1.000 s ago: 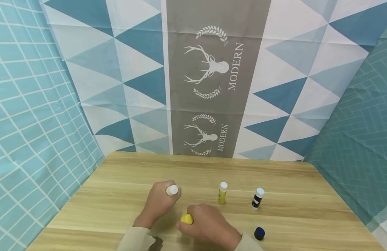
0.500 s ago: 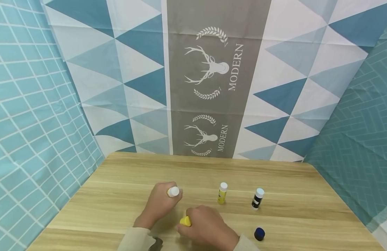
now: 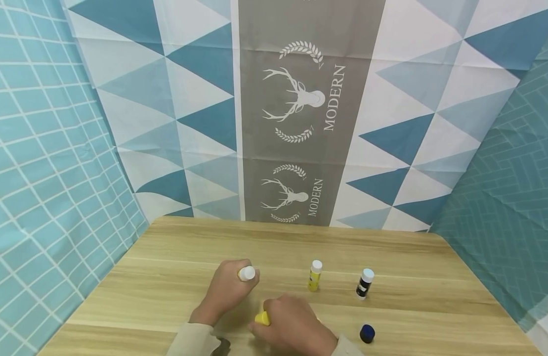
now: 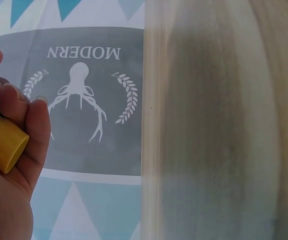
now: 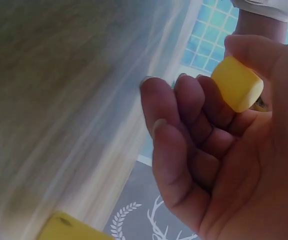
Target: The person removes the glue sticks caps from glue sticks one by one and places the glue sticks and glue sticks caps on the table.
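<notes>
My left hand (image 3: 231,287) grips an upright yellow glue stick (image 3: 247,273) with its white top showing above the fist. In the left wrist view the yellow lower end (image 4: 6,147) of that stick comes out of the curled fingers. Just in front and to the right, my right hand (image 3: 293,321) pinches a yellow cap (image 3: 262,318) between thumb and index finger. The right wrist view shows this yellow cap (image 5: 236,85) at the fingertips, the other fingers loosely curled. Behind the right wrist peeks a small yellow piece (image 3: 318,320), mostly hidden.
Right of the hands stand a yellow glue stick (image 3: 315,276) and a black-labelled one (image 3: 364,284), both with white tops. A dark blue cap (image 3: 367,333) sits nearer the front of the wooden table (image 3: 202,237). Patterned cloth (image 3: 291,113) hangs behind.
My right hand has shifted slightly downward in the head view with the yellow cap, and a yellow piece now shows behind its wrist. The left hand stays almost still with the glue stick.
</notes>
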`<state>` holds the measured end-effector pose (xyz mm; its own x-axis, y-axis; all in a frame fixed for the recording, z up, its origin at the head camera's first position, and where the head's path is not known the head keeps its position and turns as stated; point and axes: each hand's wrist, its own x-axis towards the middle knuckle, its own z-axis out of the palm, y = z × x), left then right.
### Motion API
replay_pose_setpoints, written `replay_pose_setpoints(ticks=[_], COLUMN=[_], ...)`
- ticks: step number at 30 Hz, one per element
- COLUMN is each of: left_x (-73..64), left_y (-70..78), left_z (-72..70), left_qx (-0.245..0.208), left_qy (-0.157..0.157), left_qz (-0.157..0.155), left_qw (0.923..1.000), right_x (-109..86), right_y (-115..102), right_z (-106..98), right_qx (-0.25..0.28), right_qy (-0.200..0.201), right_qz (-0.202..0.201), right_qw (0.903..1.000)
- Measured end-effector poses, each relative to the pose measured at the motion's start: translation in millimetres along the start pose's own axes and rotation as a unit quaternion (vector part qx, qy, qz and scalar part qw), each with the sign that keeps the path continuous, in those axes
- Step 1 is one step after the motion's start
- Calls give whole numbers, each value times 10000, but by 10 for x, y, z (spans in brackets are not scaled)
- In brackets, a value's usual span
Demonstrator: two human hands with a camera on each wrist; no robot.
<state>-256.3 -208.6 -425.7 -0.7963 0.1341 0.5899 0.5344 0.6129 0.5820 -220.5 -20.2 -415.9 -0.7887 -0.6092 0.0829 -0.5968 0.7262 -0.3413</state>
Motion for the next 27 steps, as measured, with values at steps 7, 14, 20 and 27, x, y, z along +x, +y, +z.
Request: replay_pose_setpoints(ticks=[7, 14, 20, 27], left_x=[-7, -12, -18, -12], left_y=[3, -11, -11, -9], left_z=[-6, -6, -5, 8], left_qx=[-61, -44, -36, -70], left_qy=[-60, -85, -123, -144], left_qz=[-98, -95, -121, -143], left_qw=[9999, 9999, 9998, 9998], right_x=[-41, -26, -29, -28], right_y=[10, 8, -1, -9], right_z=[36, 73, 89, 94], right_qx=[-331, -354, -485, -530], right_qy=[-34, -165, -348, -324], right_qz=[-95, 58, 117, 116], right_qw=[9994, 9992, 9981, 9980])
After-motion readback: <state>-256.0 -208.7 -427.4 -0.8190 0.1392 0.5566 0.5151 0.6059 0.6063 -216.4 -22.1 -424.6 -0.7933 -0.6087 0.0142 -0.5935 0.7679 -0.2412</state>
